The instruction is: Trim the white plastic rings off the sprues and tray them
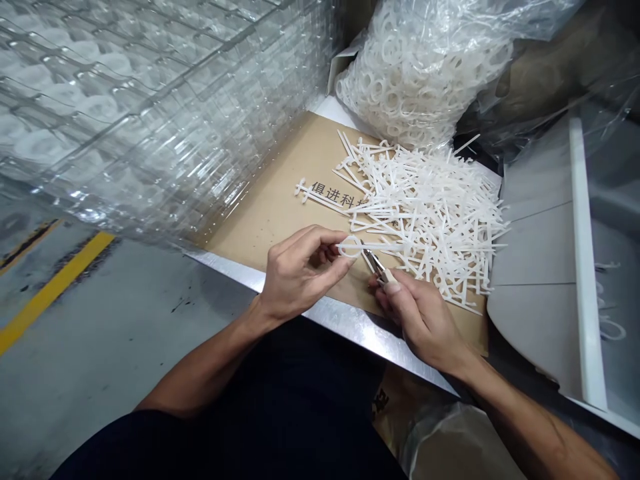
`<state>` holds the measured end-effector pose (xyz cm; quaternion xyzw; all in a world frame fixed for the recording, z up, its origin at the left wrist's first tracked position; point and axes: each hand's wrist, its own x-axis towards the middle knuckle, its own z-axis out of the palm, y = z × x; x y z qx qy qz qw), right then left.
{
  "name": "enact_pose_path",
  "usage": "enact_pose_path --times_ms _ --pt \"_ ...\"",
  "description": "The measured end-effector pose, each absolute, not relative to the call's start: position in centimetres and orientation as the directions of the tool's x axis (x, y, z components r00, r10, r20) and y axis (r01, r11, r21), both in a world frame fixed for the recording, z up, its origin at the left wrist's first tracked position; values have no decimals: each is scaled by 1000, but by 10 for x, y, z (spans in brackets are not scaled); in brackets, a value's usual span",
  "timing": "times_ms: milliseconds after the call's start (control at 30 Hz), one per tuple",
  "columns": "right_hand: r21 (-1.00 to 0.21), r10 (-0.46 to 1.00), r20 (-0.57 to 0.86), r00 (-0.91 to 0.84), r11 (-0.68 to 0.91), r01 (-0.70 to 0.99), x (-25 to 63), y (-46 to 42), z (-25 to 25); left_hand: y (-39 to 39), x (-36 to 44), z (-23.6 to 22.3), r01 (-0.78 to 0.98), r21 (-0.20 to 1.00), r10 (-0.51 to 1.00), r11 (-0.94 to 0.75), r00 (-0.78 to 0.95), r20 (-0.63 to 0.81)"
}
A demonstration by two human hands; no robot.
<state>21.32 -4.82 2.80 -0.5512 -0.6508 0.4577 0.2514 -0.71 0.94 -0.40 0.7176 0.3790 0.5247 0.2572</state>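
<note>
My left hand (pixel 300 270) pinches a white plastic ring part (pixel 350 246) still joined to its thin sprue, held just above the cardboard sheet (pixel 280 200). My right hand (pixel 415 310) is closed round small cutting pliers (pixel 374 262), whose tips sit at the sprue right beside the ring. A loose pile of white plastic sprue sticks (pixel 430 207) lies on the cardboard directly behind both hands.
A clear bag of white plastic rings (pixel 415 73) stands at the back. Stacked clear plastic trays (pixel 150 107) fill the left. A grey bin (pixel 575 267) sits at the right. The metal table edge (pixel 340 320) runs under my wrists; grey floor with a yellow line (pixel 55 287) lies left.
</note>
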Motion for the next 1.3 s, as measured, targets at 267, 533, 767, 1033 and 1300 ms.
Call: enact_pose_path --times_ms 267,533,767,1033,1300 --pt "-913 937 -238 -255 -126 388 214 -48 26 9 -7 -4 269 786 828 -557 116 548" --pt "-931 934 -254 -252 -165 324 214 -49 23 8 -10 -6 241 810 845 -534 118 521" --pt "-932 926 -274 -261 -188 310 214 -49 23 8 -11 -8 229 818 849 -528 115 516" --pt "-933 930 -260 -261 -173 315 215 -49 19 8 -11 -8 212 824 851 -525 115 513" --pt "-936 930 -246 -274 -155 315 214 -48 22 8 -12 -5 206 823 849 -529 105 519"
